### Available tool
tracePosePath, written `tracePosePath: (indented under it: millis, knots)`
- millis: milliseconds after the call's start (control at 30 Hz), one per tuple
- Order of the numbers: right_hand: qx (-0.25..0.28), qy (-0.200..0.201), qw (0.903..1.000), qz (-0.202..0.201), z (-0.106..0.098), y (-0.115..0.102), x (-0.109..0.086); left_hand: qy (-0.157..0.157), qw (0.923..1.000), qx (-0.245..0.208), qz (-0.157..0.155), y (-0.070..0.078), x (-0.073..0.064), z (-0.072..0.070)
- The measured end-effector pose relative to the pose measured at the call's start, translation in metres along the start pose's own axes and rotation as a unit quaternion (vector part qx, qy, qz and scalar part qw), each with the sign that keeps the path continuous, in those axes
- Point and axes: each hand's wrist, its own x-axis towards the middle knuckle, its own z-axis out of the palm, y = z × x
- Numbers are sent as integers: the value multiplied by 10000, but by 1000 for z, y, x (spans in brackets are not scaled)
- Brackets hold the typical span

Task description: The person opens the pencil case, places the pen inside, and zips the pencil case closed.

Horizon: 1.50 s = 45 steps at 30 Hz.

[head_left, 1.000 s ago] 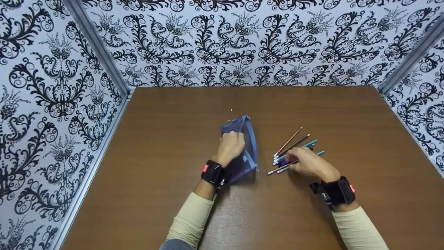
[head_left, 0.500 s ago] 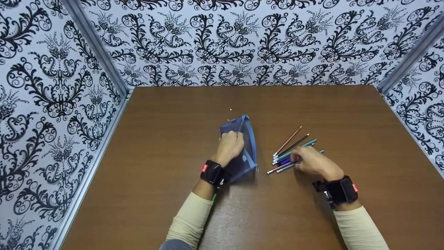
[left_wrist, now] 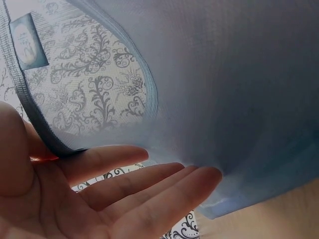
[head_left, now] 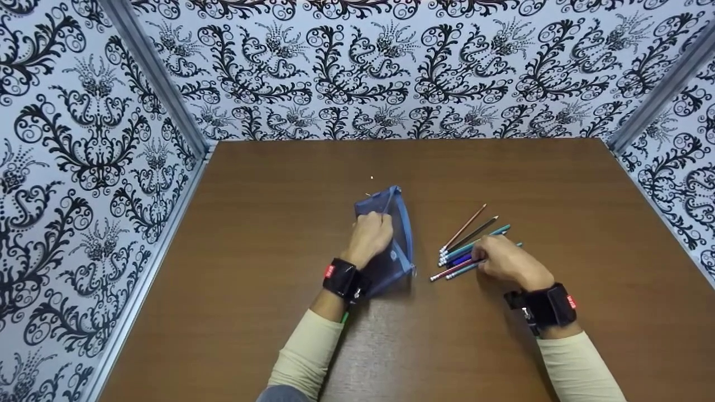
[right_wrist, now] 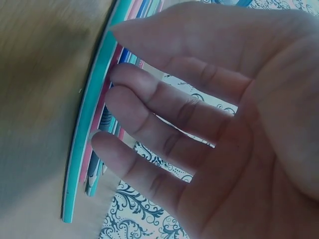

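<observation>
My left hand [head_left: 371,237] grips a blue mesh pencil case [head_left: 385,276] by its side. In the left wrist view the zipper edge [left_wrist: 32,107] passes between thumb and index finger, while the other fingers lie along the mesh. The case's mouth gapes toward the right. Over the pile to its right, my right hand [head_left: 511,262] has its thumb and fingertips on the pencils, pinching at a red pencil [head_left: 449,272]. Beside it lie a teal pencil [right_wrist: 84,134] and a dark blue pen [head_left: 459,260]. The right hand covers part of the pile.
A copper-coloured pencil [head_left: 465,226] and a dark pencil [head_left: 475,231] fan out at the pile's far side. Tiny white specks [head_left: 371,177] lie beyond the case. Patterned walls [head_left: 357,67] border the brown table [head_left: 268,223] at the back and sides.
My right hand has shifted slightly right along the pencils, uncovering more of the dark blue pen. The left hand and pencil case stay in place.
</observation>
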Motion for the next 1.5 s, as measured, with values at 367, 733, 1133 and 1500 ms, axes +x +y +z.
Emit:
tracePosePath:
  millis: [367,733,1133,1500]
  knots:
    - [105,343,9994,-21,5,-1,1,-14,9999,-122,17,-1,0,0]
    - [-92,209,9997,90,4,-1,2,61,9998,17,175,-1,1,0]
    - [-167,318,9993,-31,6,-2,1,34,9998,-46,198,-3,2,1]
    - [-173,396,9990,-102,8,-4,0,99,9997,45,238,-1,1,0]
